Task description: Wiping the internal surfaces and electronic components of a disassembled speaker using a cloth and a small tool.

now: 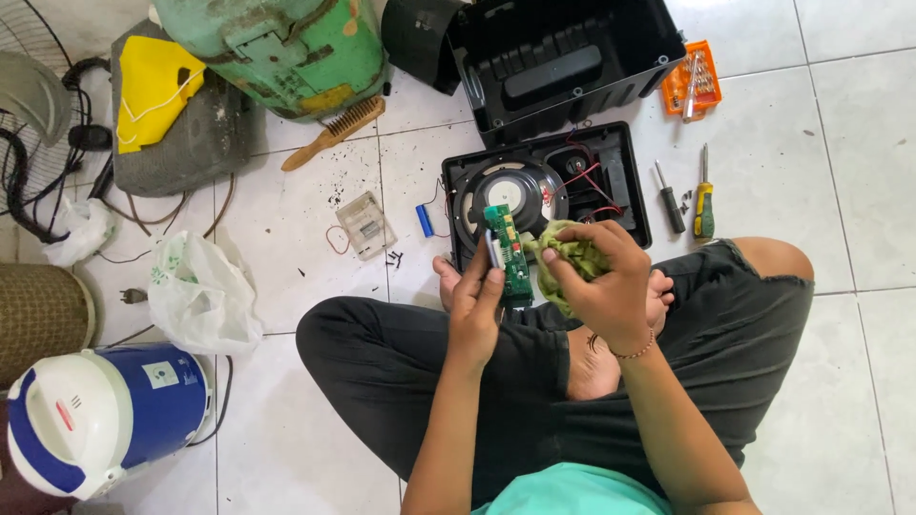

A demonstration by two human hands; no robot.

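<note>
Person sits cross-legged on white tiled floor point(305, 410), head view looks straight down. Left hand point(474, 303) is closed around the lower end of a narrow green circuit board point(508, 250), fingers wrapped on its left edge, board held roughly upright over the lap. Right hand point(603, 277) is clenched on a crumpled yellow-green cloth point(565, 259), cloth pressed against the right side of the board. Beaded bracelet on the right wrist.

Just beyond the hands lies a black speaker front panel point(620, 181) flat on the floor, round speaker cone point(520, 191) in it, red wires point(584, 181) running across the inside. Behind that, the open black speaker cabinet point(563, 62), hollow side up. Right of the panel: a black screwdriver point(669, 197) and a yellow-handled screwdriver point(703, 195) side by side, near but apart from the panel. Orange bit case point(679, 91) further back right.

Left of the panel: small blue cylinder part point(425, 220), clear plastic cover point(364, 225), a few loose screws point(395, 257) near it. Wooden brush point(334, 132) leans by a green gas cylinder point(277, 48). White plastic bag point(196, 291) at left, blue and white jug point(100, 415) bottom left, fan grille point(29, 105) at far left edge.
</note>
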